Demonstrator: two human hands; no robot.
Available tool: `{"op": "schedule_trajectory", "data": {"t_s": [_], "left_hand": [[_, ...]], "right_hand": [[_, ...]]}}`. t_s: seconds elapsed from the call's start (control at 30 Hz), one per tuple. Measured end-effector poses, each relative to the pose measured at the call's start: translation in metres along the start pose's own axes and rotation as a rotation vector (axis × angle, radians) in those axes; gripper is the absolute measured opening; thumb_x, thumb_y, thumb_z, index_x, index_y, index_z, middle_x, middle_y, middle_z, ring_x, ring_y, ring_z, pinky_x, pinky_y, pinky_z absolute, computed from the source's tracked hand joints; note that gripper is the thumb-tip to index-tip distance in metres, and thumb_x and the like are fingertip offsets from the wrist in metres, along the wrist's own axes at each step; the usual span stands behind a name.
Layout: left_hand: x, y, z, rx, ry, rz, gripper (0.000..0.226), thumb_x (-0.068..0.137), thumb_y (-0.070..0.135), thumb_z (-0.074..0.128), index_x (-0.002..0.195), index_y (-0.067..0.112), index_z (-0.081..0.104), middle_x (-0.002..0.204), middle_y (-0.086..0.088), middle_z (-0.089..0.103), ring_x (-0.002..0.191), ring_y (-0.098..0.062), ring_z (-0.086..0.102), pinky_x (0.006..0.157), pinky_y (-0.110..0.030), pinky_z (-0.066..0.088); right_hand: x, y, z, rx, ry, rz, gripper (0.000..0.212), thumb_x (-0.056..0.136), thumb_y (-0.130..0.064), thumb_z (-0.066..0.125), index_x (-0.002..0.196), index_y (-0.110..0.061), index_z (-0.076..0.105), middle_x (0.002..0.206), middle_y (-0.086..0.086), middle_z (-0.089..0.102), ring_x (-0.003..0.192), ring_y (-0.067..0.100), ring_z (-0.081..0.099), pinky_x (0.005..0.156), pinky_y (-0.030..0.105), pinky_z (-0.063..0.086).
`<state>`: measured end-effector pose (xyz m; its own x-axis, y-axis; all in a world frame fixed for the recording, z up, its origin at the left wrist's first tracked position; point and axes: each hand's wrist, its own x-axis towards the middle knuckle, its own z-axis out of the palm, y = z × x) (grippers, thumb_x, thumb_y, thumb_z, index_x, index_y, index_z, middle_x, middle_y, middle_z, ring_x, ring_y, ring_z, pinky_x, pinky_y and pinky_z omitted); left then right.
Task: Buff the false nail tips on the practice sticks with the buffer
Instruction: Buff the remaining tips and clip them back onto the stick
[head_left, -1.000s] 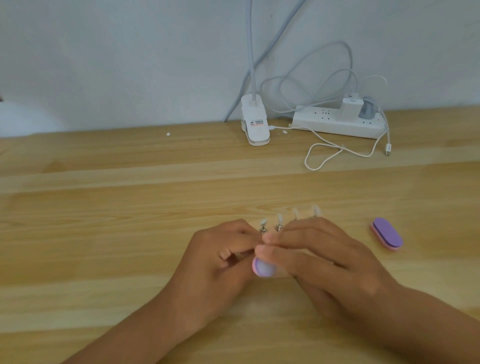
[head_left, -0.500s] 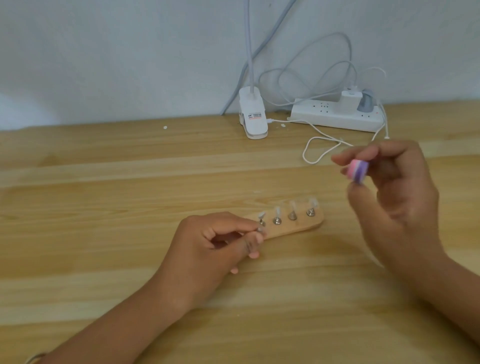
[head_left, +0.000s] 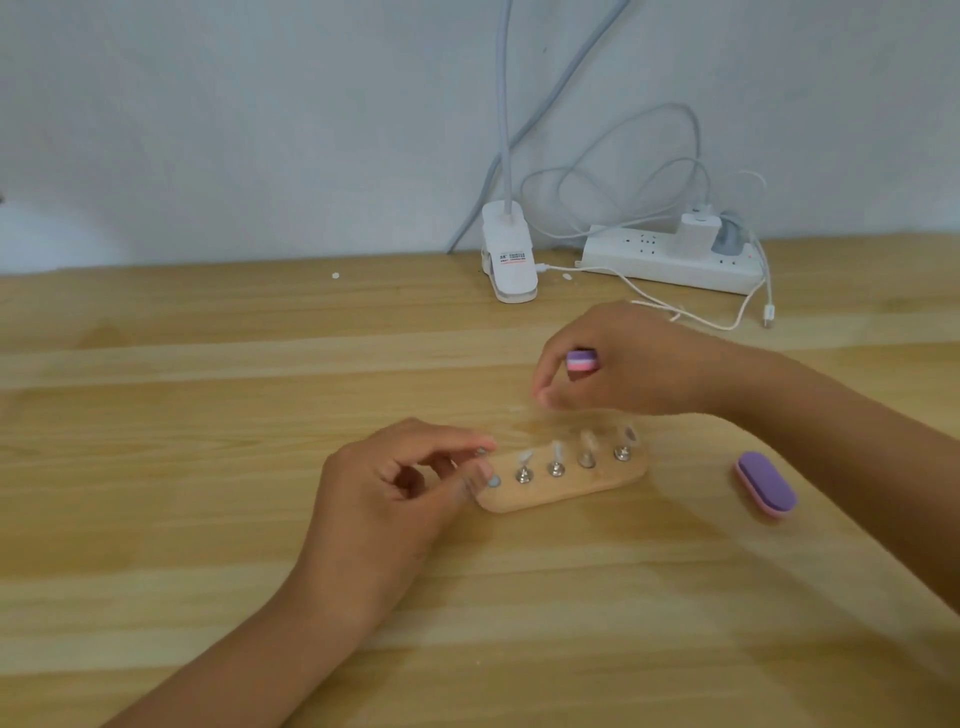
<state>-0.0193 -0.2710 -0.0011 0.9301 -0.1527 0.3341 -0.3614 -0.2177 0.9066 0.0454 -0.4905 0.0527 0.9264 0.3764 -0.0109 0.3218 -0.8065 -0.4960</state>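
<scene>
Pinches wooden holder (head_left: 571, 491), middle of table (head_left: 208, 545), with left hand (head_left: 395, 499) to steady it — grips buffer (head_left: 581, 360) in right hand (head_left: 639, 364) above nail tips (head_left: 524, 457).

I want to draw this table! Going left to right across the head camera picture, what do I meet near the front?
In order: left hand → wooden practice stick holder → purple buffer lying on the table. The right hand with its small buffer overlaps the holder, so it is left out.

Probably a home desk: wooden tabletop (head_left: 208, 545) against a plain white wall (head_left: 260, 130), with a power strip (head_left: 649, 262) and clip lamp (head_left: 511, 260).
</scene>
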Motion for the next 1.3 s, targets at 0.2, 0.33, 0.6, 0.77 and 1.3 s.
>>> {"op": "schedule_trajectory", "data": {"t_s": [0.2,0.33,0.6,0.77,1.3], "left_hand": [[0.002,-0.002,0.004,0.103,-0.083,-0.026,0.027,0.074,0.004,0.081,0.078,0.03,0.077,0.074,0.013,0.071,0.074,-0.002,0.064,0.066,-0.009,0.042],[0.006,-0.006,0.008,0.207,-0.105,0.0,0.028,0.07,0.014,0.085,0.08,0.038,0.076,0.083,0.015,0.066,0.084,-0.013,0.06,0.074,-0.024,0.043],[0.005,-0.004,0.007,0.286,-0.093,-0.01,0.016,0.07,0.022,0.086,0.076,0.033,0.076,0.08,0.013,0.066,0.082,-0.006,0.06,0.082,-0.048,0.047],[0.003,-0.003,0.006,0.357,-0.065,0.046,0.011,0.07,0.017,0.086,0.074,0.023,0.077,0.073,0.01,0.068,0.071,-0.006,0.063,0.066,-0.032,0.051],[0.005,-0.007,0.005,0.407,-0.046,0.066,0.012,0.073,0.024,0.083,0.069,0.025,0.072,0.071,0.011,0.062,0.069,-0.007,0.054,0.061,-0.028,0.044]], "right_hand": [[0.028,-0.017,0.018,-0.299,-0.055,-0.036,0.008,0.085,-0.026,0.075,0.082,-0.02,0.076,0.071,-0.018,0.056,0.079,0.003,0.057,0.074,0.023,0.046],[0.028,-0.025,0.022,-0.399,-0.051,-0.061,0.014,0.086,-0.025,0.071,0.074,-0.026,0.062,0.078,-0.012,0.055,0.095,0.018,0.06,0.085,0.038,0.053],[0.023,-0.026,0.015,-0.158,-0.008,-0.078,0.004,0.073,-0.02,0.079,0.073,-0.02,0.075,0.066,-0.013,0.061,0.074,0.005,0.061,0.072,0.025,0.049],[-0.015,-0.04,0.009,0.058,-0.004,-0.179,0.01,0.07,-0.017,0.082,0.069,-0.025,0.076,0.046,-0.021,0.051,0.045,0.0,0.05,0.046,0.005,0.035],[-0.024,-0.057,0.026,-0.167,0.008,-0.117,0.015,0.077,-0.038,0.067,0.083,-0.03,0.078,0.078,-0.007,0.071,0.074,0.01,0.059,0.076,0.031,0.048]]}}
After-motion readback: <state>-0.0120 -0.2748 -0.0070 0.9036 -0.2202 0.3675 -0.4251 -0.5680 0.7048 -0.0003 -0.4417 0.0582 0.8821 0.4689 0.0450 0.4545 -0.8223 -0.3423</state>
